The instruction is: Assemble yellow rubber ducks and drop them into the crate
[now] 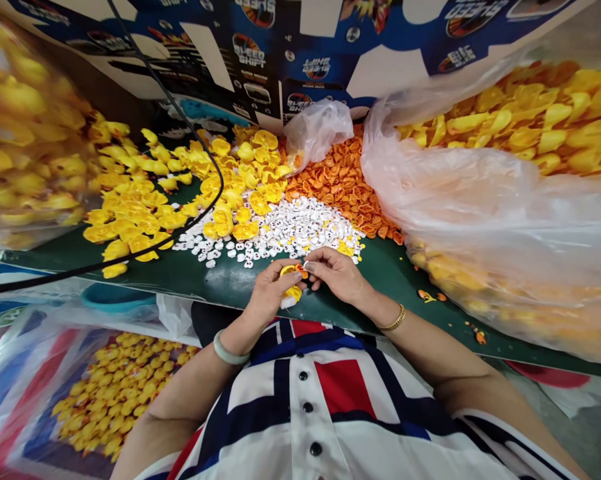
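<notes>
My left hand (270, 287) is closed around a yellow plastic toy duck shell (291, 293) with an orange beak piece on it. Opposite it, my right hand (338, 275) pinches a small white piece (306, 265) against the shell, probably one of the eye pieces; my fingers partly cover it. Just beyond both hands spreads a heap of white eye pieces (300, 227) with dark dots. Behind that lies a pile of orange beak pieces (330, 177). To the left of these, hollow yellow shell parts (135, 207) are strewn over the green tabletop (220, 283).
Clear plastic bags of yellow parts stand at left (25, 153) and right (480, 200). A black cable (200, 217) hangs across the left side. Printed cardboard (310, 60) backs the table. Below left, a bag holds many assembled yellow pieces (125, 387).
</notes>
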`<action>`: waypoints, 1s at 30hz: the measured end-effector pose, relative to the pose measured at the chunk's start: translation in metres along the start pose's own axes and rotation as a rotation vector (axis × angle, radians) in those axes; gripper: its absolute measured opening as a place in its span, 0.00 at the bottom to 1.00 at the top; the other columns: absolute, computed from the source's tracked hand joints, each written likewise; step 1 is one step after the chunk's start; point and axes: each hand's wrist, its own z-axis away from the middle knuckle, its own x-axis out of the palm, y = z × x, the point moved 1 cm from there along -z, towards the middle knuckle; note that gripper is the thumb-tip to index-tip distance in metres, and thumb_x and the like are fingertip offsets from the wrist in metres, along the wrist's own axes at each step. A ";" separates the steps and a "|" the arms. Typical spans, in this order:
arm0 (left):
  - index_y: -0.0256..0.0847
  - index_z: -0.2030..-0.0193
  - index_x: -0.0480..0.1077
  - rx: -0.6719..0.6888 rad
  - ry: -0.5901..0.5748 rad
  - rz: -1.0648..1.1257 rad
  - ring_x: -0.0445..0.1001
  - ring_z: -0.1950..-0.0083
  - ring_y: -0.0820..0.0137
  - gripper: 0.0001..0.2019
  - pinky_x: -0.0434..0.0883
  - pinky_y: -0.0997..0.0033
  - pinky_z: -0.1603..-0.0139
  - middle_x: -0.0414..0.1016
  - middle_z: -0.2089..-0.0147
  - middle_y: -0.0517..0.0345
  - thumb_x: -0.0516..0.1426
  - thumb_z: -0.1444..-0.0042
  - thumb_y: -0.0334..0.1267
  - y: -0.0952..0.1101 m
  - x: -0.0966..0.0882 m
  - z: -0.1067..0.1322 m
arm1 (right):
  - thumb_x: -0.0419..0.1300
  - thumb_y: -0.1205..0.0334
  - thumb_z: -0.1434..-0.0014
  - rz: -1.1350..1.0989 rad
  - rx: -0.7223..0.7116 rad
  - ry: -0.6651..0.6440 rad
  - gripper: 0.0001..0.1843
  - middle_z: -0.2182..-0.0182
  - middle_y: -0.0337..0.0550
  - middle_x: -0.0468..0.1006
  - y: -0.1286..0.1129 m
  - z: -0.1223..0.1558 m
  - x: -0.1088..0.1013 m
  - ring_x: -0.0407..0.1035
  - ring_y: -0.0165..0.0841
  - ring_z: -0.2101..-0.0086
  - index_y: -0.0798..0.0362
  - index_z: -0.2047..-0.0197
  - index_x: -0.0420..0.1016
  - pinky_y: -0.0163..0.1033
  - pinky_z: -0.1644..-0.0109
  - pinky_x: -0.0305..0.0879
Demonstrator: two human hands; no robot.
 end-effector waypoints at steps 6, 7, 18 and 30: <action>0.39 0.54 0.75 0.081 0.033 -0.084 0.78 0.69 0.70 0.18 0.72 0.74 0.68 0.79 0.67 0.57 0.67 0.51 0.43 -0.003 0.002 0.005 | 0.60 0.54 0.37 0.165 -0.105 0.100 0.09 0.66 0.39 0.74 0.002 0.005 0.007 0.71 0.27 0.73 0.51 0.60 0.71 0.35 0.69 0.72; 0.39 0.55 0.75 0.112 0.054 -0.102 0.78 0.69 0.70 0.18 0.72 0.73 0.67 0.79 0.66 0.57 0.67 0.51 0.42 -0.003 0.003 0.005 | 0.59 0.55 0.37 0.233 -0.160 0.134 0.08 0.65 0.40 0.73 0.002 0.005 0.008 0.70 0.28 0.72 0.51 0.61 0.71 0.36 0.68 0.73; 0.36 0.61 0.74 -0.133 -0.042 0.321 0.75 0.73 0.73 0.15 0.73 0.73 0.70 0.76 0.69 0.58 0.68 0.56 0.37 0.005 0.009 -0.006 | 0.61 0.53 0.35 0.481 -0.521 0.066 0.19 0.60 0.43 0.70 0.009 0.000 -0.001 0.68 0.31 0.67 0.49 0.43 0.70 0.39 0.64 0.71; 0.35 0.62 0.72 -0.088 0.043 0.158 0.74 0.76 0.69 0.29 0.72 0.69 0.74 0.74 0.73 0.56 0.62 0.52 0.63 0.013 -0.001 -0.014 | 0.48 0.54 0.28 1.333 -0.760 -0.318 0.18 0.62 0.51 0.74 -0.040 -0.005 -0.021 0.68 0.37 0.64 0.60 0.47 0.68 0.40 0.65 0.66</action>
